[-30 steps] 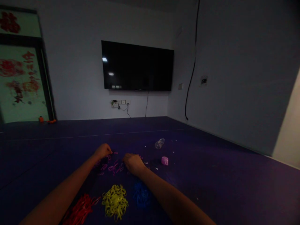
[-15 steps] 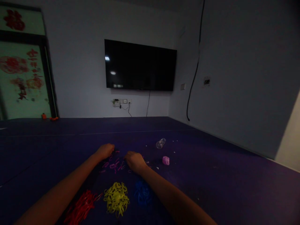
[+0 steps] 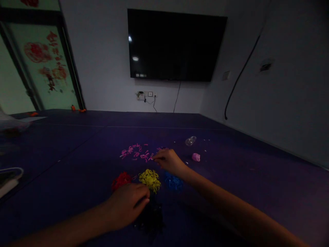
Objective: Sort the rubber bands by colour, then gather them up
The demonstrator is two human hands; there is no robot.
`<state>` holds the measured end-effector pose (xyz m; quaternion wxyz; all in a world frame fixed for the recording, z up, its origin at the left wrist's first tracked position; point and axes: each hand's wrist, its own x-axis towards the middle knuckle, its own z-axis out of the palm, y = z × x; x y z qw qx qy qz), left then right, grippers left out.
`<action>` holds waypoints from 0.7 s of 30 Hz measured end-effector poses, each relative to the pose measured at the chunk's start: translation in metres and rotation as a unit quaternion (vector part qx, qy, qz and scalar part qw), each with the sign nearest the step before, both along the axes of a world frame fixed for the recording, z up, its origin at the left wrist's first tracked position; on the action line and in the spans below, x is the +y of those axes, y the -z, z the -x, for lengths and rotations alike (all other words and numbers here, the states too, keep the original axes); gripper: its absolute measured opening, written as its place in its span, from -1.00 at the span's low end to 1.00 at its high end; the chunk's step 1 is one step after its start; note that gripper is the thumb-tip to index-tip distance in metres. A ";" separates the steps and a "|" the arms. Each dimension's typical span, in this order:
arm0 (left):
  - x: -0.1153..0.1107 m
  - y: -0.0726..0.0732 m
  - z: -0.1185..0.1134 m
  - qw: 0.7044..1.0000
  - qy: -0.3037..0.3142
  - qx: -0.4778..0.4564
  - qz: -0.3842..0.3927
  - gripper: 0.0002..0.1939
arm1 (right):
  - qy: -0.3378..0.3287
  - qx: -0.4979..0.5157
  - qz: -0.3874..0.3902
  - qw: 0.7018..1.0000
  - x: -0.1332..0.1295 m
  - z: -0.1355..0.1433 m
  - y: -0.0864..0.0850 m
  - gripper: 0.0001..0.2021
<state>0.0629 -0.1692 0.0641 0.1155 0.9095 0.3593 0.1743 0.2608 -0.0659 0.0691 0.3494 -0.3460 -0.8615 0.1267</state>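
Observation:
Loose pink rubber bands (image 3: 136, 153) lie scattered on the dark purple surface ahead of me. At their right edge, my right hand (image 3: 171, 163) is closed in a pinch, its fingertips by a few bands; whether one is caught is too small to see. My left hand (image 3: 125, 206) is curled nearer to me, thumb and fingertips close together, beside a dark pile of bands (image 3: 151, 218). What it holds, if anything, is hidden. Past it sit a red pile of bands (image 3: 122, 179), partly covered, and a yellow pile (image 3: 150, 180). A blue pile (image 3: 173, 181) lies under my right wrist.
A crumpled pink lump (image 3: 195, 157) and a clear plastic piece (image 3: 190, 140) lie to the right, with small white scraps around. At the far left are a clear bag (image 3: 11, 125) and a white-edged object (image 3: 10, 185). A television (image 3: 174, 46) hangs on the wall.
My left hand has drawn back from the pink bands toward me, beside the dark pile. My right hand stays by the pink bands. The view has tilted down and turned left.

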 end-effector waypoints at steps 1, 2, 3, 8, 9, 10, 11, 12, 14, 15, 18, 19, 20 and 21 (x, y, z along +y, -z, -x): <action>-0.009 0.008 0.000 1.000 -0.003 0.001 -0.005 -0.87 | -0.016 -0.007 -0.003 1.000 -0.022 0.001 0.006 -0.76; -0.015 0.016 -0.001 1.000 -0.006 -0.004 -0.012 -0.87 | -0.022 -0.009 -0.007 1.000 -0.044 0.002 0.013 -0.76; -0.018 0.022 -0.001 1.000 -0.009 -0.012 -0.020 -0.87 | -0.026 -0.008 -0.007 1.000 -0.065 0.003 0.020 -0.73; -0.023 0.033 -0.003 0.996 -0.010 -0.091 0.018 -0.88 | -0.027 -0.059 0.038 0.997 -0.123 0.005 0.042 -0.70; -0.023 0.032 -0.004 0.994 -0.007 -0.107 0.037 -0.87 | -0.022 -0.061 0.043 0.997 -0.125 0.005 0.044 -0.70; -0.024 0.032 -0.004 0.991 -0.002 -0.123 0.056 -0.85 | -0.020 -0.057 0.046 0.997 -0.126 0.004 0.044 -0.69; -0.025 0.031 -0.004 0.988 0.004 -0.139 0.071 -0.83 | -0.022 -0.048 0.049 0.997 -0.127 0.003 0.044 -0.67; -0.026 0.030 -0.003 0.984 0.010 -0.156 0.082 -0.80 | -0.026 -0.034 0.052 0.998 -0.126 0.002 0.045 -0.64; -0.026 0.029 -0.002 0.978 0.018 -0.187 0.092 -0.75 | -0.037 -0.005 0.051 0.998 -0.126 0.000 0.045 -0.56; -0.026 0.028 0.000 0.975 0.021 -0.201 0.095 -0.73 | -0.040 0.007 0.049 0.998 -0.126 -0.001 0.045 -0.53; -0.023 0.027 0.003 0.965 0.030 -0.239 0.107 -0.77 | -0.046 0.018 0.057 0.997 -0.126 -0.003 0.046 -0.47; -0.022 0.027 0.004 0.961 0.030 -0.251 0.111 -0.80 | -0.049 0.015 0.065 0.997 -0.126 -0.003 0.046 -0.46; -0.021 0.027 0.005 0.958 0.027 -0.263 0.115 -0.82 | -0.053 0.011 0.075 0.996 -0.126 -0.003 0.045 -0.46; -0.020 0.026 0.005 0.954 0.022 -0.273 0.119 -0.85 | -0.058 0.006 0.086 0.995 -0.127 -0.003 0.044 -0.45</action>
